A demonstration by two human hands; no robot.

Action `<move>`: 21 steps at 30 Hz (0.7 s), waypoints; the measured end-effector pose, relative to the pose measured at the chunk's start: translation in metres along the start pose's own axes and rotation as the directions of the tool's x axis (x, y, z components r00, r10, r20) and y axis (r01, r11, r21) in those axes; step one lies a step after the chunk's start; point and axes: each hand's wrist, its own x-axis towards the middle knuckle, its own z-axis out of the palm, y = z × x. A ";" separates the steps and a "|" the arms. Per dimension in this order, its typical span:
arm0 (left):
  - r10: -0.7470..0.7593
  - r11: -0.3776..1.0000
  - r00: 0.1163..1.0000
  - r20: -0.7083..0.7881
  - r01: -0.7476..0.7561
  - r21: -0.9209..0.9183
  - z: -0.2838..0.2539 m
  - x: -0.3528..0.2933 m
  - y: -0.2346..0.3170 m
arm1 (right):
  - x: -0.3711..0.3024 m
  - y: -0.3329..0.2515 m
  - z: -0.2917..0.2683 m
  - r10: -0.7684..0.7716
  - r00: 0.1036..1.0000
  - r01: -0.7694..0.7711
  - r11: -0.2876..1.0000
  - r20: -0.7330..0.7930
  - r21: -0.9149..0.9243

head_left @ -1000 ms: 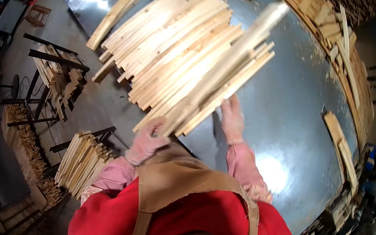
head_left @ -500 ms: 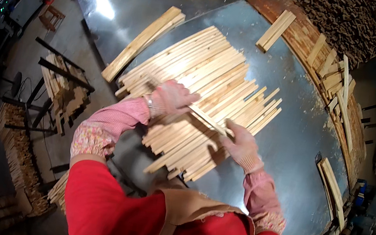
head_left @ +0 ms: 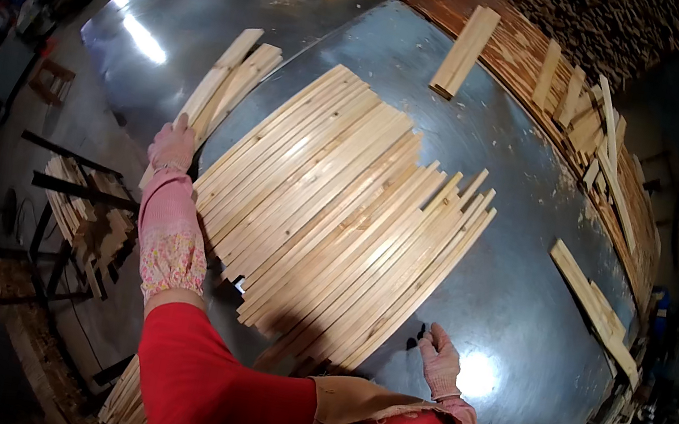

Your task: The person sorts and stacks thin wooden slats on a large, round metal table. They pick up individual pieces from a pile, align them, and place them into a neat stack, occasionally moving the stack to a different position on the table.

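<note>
Board (head_left: 220,75) is clasped by left hand (head_left: 173,145); right hand (head_left: 440,363) (fingers curled) grips unclearly.

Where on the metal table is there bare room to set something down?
The metal table is widely bare between the wooden strips and right-edge boards; the right hand is at the near end. A smaller patch lies between the strips' far ends and the plank beyond. It is crowded at left, where the left hand touches long boards.
</note>
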 end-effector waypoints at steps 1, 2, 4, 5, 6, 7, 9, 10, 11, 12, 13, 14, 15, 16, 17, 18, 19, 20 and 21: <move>-0.028 0.999 0.999 0.029 0.027 0.047 -0.004 0.005 0.012 | -0.006 -0.005 -0.002 0.011 0.998 -0.006 0.996 0.062 -0.088; -0.046 0.995 0.997 0.061 0.041 0.091 -0.001 0.008 0.024 | -0.014 -0.031 -0.005 0.039 0.993 -0.018 0.984 0.116 -0.175; 0.111 0.973 0.993 -0.030 -0.102 0.207 0.028 0.024 -0.029 | -0.008 -0.051 -0.005 -0.048 0.956 0.145 0.935 0.290 -0.323; 0.120 0.977 0.993 -0.004 -0.117 0.175 0.030 0.022 -0.024 | 0.002 -0.038 -0.004 -0.124 0.921 0.270 0.887 0.370 -0.374; 0.097 0.987 0.995 0.025 -0.100 0.124 0.030 0.015 -0.020 | 0.014 -0.023 -0.003 -0.131 0.912 0.285 0.884 0.388 -0.370; 0.057 0.994 0.997 0.046 -0.061 0.086 0.023 0.007 -0.021 | 0.025 -0.023 -0.005 -0.151 0.896 0.315 0.879 0.418 -0.359; 0.024 0.999 0.996 0.084 -0.027 0.038 0.012 -0.012 0.007 | 0.042 -0.024 -0.034 -0.161 0.938 0.263 0.909 0.308 -0.323; -0.002 1.000 0.997 0.079 0.000 0.023 0.000 -0.032 0.011 | 0.062 -0.008 -0.051 -0.258 0.949 0.306 0.895 0.184 -0.325; 0.022 1.000 0.998 0.063 -0.022 0.001 -0.031 -0.060 0.038 | 0.081 0.012 -0.069 -0.342 0.938 0.341 0.880 0.058 -0.332; 0.021 1.000 0.999 0.029 -0.021 0.003 -0.057 -0.089 0.067 | 0.098 0.017 -0.101 -0.351 0.936 0.315 0.861 -0.017 -0.400; -0.008 1.000 1.000 -0.004 0.008 0.001 -0.073 -0.112 0.085 | 0.122 0.012 -0.142 -0.376 0.924 0.302 0.828 -0.069 -0.472; 0.088 0.996 0.994 -0.063 -0.087 0.025 -0.051 -0.111 0.083 | 0.144 0.006 -0.190 -0.335 0.938 0.231 0.798 -0.091 -0.556; 0.181 0.983 0.976 -0.125 -0.175 0.061 -0.015 -0.103 0.069 | 0.165 -0.002 -0.234 -0.299 0.948 0.164 0.761 -0.114 -0.628; 0.284 0.955 0.938 -0.200 -0.295 -0.031 -0.008 -0.114 0.097 | 0.185 0.018 -0.268 -0.516 0.817 0.148 0.620 -0.258 -0.771; 0.373 0.905 0.886 -0.276 -0.413 -0.101 -0.004 -0.127 0.121 | 0.207 0.040 -0.295 -0.717 0.617 0.079 0.466 -0.324 -0.881; 0.446 0.778 0.809 -0.382 -0.562 -0.280 -0.024 -0.176 0.190 | 0.221 0.069 -0.321 -0.683 0.648 0.030 0.466 -0.338 -0.884; 0.493 0.699 0.804 -0.331 -0.593 -0.400 -0.044 -0.218 0.240 | 0.238 0.089 -0.339 -0.659 0.670 0.005 0.463 -0.341 -0.886; 0.528 0.624 0.801 -0.283 -0.591 -0.512 -0.059 -0.264 0.284 | 0.249 0.093 -0.345 -0.608 0.728 0.028 0.487 -0.316 -0.873; 0.545 0.449 0.826 -0.143 -0.431 -0.783 -0.065 -0.316 0.329 | 0.256 0.098 -0.352 -0.549 0.782 0.038 0.513 -0.294 -0.858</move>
